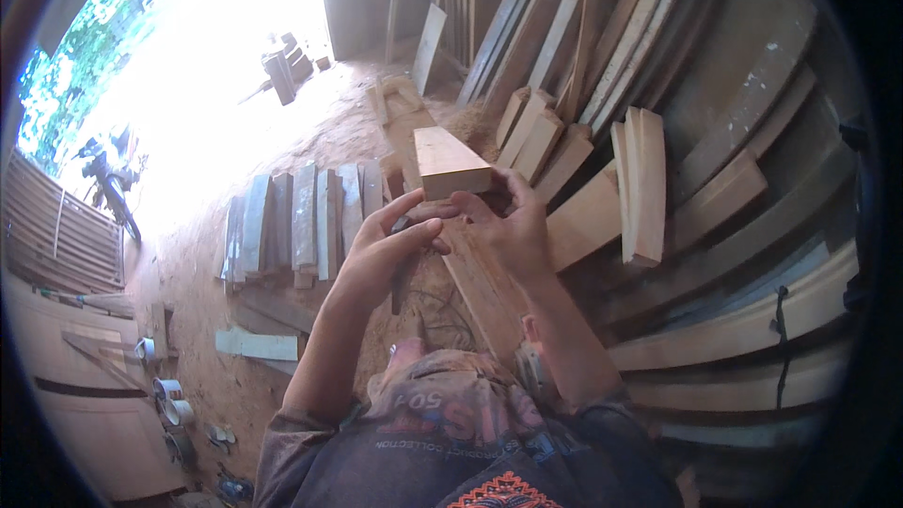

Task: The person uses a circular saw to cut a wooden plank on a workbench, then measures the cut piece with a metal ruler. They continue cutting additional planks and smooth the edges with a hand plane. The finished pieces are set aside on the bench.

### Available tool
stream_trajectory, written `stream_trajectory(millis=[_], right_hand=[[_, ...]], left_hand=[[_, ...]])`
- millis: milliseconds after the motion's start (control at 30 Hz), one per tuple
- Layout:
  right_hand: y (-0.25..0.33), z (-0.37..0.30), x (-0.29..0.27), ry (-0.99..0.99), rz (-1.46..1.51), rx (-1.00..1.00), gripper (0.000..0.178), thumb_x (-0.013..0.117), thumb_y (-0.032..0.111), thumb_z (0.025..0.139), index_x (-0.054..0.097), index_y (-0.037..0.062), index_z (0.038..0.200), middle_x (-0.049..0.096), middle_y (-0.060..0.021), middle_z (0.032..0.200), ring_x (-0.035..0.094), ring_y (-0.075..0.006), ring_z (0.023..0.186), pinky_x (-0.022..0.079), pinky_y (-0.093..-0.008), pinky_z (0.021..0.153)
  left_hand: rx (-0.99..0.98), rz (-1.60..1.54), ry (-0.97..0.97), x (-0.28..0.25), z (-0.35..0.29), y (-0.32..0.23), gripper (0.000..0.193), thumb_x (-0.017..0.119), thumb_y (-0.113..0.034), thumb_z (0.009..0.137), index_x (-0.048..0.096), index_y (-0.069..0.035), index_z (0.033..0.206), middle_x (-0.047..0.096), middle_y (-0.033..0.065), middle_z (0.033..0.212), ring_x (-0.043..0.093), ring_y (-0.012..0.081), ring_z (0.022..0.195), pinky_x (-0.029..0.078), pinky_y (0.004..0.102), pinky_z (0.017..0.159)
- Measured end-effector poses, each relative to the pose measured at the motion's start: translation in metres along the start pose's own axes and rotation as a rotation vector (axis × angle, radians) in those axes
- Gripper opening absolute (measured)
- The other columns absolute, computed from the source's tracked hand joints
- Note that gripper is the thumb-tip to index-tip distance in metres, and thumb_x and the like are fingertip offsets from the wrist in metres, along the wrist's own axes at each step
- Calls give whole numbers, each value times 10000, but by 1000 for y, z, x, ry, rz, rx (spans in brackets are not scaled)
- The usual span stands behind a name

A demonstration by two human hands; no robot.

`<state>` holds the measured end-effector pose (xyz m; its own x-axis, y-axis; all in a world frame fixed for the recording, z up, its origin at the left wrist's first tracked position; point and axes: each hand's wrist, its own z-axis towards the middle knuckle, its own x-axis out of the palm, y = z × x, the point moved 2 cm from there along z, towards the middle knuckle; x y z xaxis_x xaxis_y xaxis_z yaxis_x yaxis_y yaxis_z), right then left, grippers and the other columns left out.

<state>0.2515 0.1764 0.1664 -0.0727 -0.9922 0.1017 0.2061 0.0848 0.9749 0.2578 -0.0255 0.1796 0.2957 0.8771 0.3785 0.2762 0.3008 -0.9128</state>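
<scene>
A pale, squared wooden block [451, 158] is raised in front of me, its cut end facing me. My right hand [513, 226] grips the block at its near right side, thumb by the lower edge and fingers behind. At the block's lower left corner is my left hand [400, 233], its fingers curled and closed. A thin dark strip [397, 290] shows below the left palm; what that hand holds is partly hidden. Under both hands runs a long wooden plank [484, 292], reaching from near my legs to the far side.
Several short boards [306, 221] stand in a row on the left of the dirt floor [188, 273]. Longer boards [527, 28] lean at the back and curve along the right. A thick pale beam [642, 188] is near my right arm. A motorbike [111, 183] stands far left.
</scene>
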Motion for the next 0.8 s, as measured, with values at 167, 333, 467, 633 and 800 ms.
stream_trajectory(millis=[167,333,467,633,800], right_hand=[[-8,-3,9,-31,25,23,503,891,136,947,590,-46,1307,753,-139,1181,737,-150,1062,619,-303,920],[-16,0,13,-39,32,-71,521,896,180,942,586,-70,1279,793,-193,1112,787,-204,1028,638,-347,893],[-18,0,12,-42,40,-87,534,914,191,924,596,-66,1267,796,-185,1097,791,-203,1020,639,-345,888],[-16,1,12,-61,15,-87,540,923,201,914,602,-65,1258,794,-188,1092,793,-214,1008,640,-352,879],[-17,0,12,-57,16,-88,508,905,177,932,603,-60,1264,782,-173,1125,772,-199,1030,631,-344,898]], left_hand=[[-10,3,-58,-4,-3,0,711,772,-145,1007,425,130,1563,738,188,1332,778,169,930,585,218,622],[24,52,-67,0,-9,-7,755,776,-171,1010,378,162,1560,731,216,1330,782,184,907,540,215,538],[9,73,-57,1,-11,-10,622,769,-160,1012,523,122,1509,735,158,1341,750,187,992,572,320,926],[5,56,-46,0,-9,-9,647,772,-160,1007,507,122,1525,734,164,1339,749,198,998,570,321,931],[-7,69,-18,2,-9,-12,701,768,-158,1011,450,116,1573,729,176,1351,745,199,1017,575,320,931]])
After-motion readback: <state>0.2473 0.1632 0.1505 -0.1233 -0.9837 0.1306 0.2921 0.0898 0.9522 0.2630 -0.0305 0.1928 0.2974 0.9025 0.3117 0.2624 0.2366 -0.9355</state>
